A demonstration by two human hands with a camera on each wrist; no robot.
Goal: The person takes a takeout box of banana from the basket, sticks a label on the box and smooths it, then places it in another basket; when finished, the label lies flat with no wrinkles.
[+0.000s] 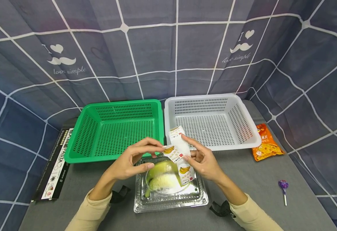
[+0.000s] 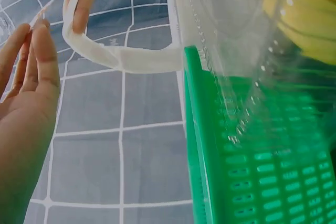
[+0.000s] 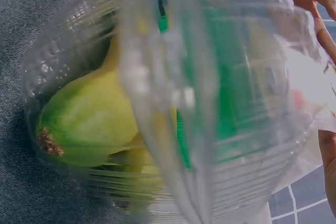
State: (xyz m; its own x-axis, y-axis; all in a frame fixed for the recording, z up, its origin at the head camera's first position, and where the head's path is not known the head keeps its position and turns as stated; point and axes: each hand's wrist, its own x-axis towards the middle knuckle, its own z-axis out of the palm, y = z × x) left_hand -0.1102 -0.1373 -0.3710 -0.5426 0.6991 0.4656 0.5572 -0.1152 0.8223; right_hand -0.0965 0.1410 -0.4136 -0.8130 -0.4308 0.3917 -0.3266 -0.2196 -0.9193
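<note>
A clear plastic clamshell box with yellow-green bananas inside stands on the grey table in front of me. Above it, a white paper label strip printed with bananas hangs folded between my hands. My left hand pinches one end of the strip between its fingertips. The right hand holds the strip from the other side, thumb and index finger on it. In the left wrist view the strip curves in a loop from the right hand's fingers towards the box. Blurred plastic wall fills much of the right wrist view, with a banana behind it.
Behind the box stand a green basket and a white basket, side by side. A black pasta box lies left of the green one. On the right are an orange snack bag and a purple lollipop. A grid-patterned cloth hangs behind.
</note>
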